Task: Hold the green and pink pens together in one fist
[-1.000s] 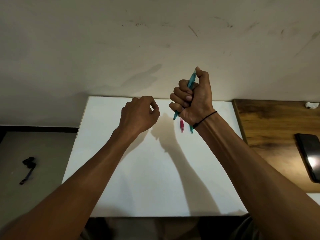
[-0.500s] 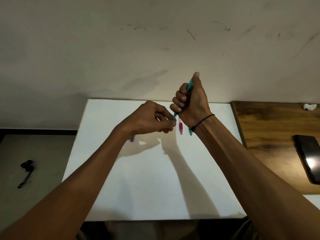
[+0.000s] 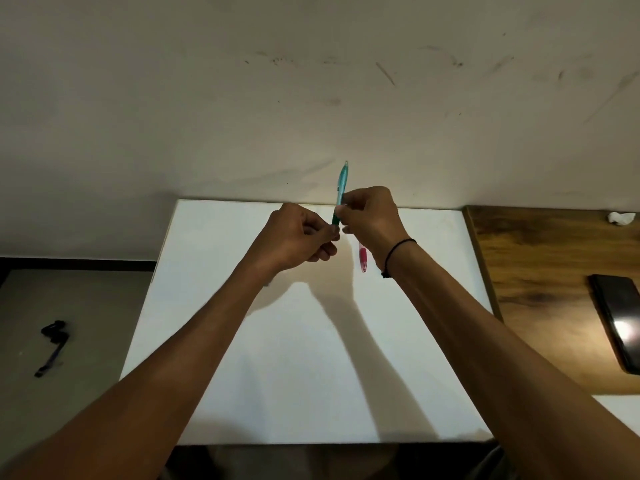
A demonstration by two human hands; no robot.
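Teal pen (image 3: 341, 188): held upright above the white desk (image 3: 214, 341), pinched mid-barrel by the right hand (image 3: 372, 218); the left hand (image 3: 298, 237), fingers curled, pinches its lower end. Step judged: working the tip section. Next calls for steady counter-grip while twisting. Pink pen (image 3: 363, 259) lies beneath, on the desk.

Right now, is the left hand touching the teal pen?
Touching. The head view shows the left hand pinching the teal pen at its lower end, below the right hand.
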